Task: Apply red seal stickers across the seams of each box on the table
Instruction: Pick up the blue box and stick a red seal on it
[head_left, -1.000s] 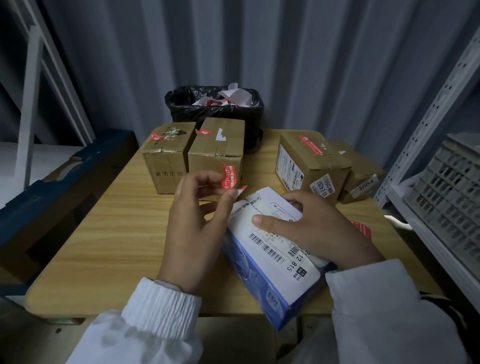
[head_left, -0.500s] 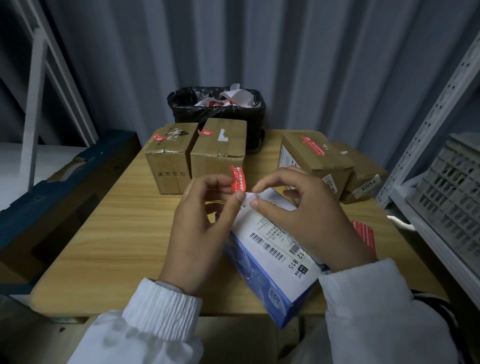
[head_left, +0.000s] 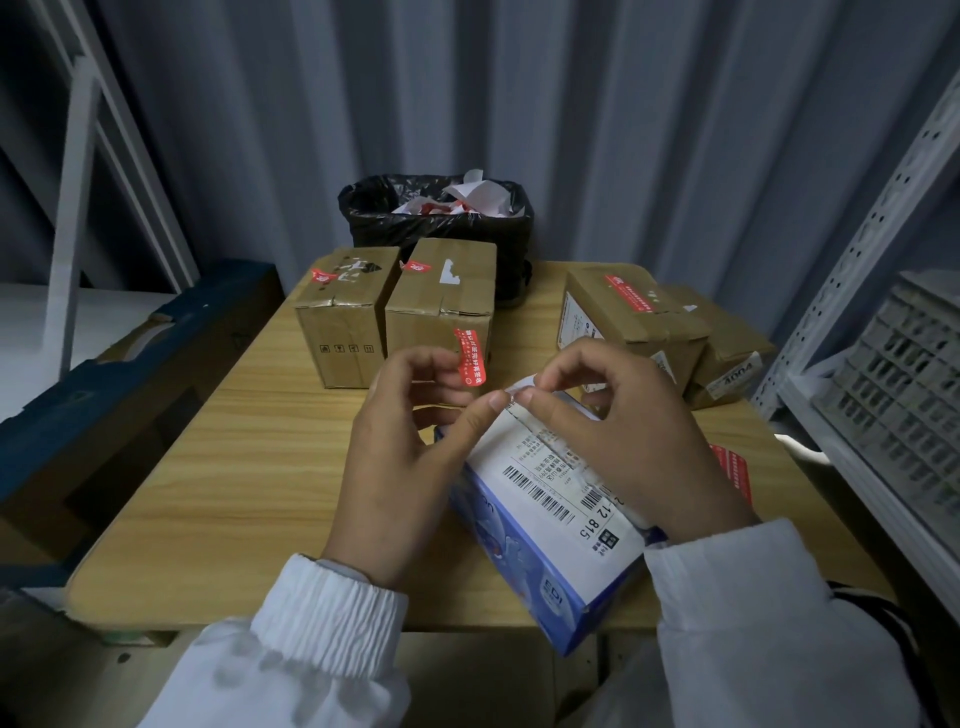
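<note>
My left hand (head_left: 410, 467) pinches the red sticker (head_left: 470, 358) by its lower end, above the blue box (head_left: 540, 545) tilted on the table (head_left: 234, 493). My right hand (head_left: 623, 441) pinches a white paper strip (head_left: 519, 385). The sticker looks flimsy and tacky, so I grip only its edge.

- blue-and-white box (head_left: 545, 525), barcode label on top, tilted at the table's near edge.
- red seal sticker (head_left: 471, 359), upright, pinched by the left hand (head_left: 410, 447) above that box's far end.
- white paper tab (head_left: 521, 385) beside it, pinched by the right hand (head_left: 634, 441).
- left pair of cardboard boxes (head_left: 343, 332) and right pair of cardboard boxes (head_left: 623, 322) behind; red stickers on three tops.
</note>
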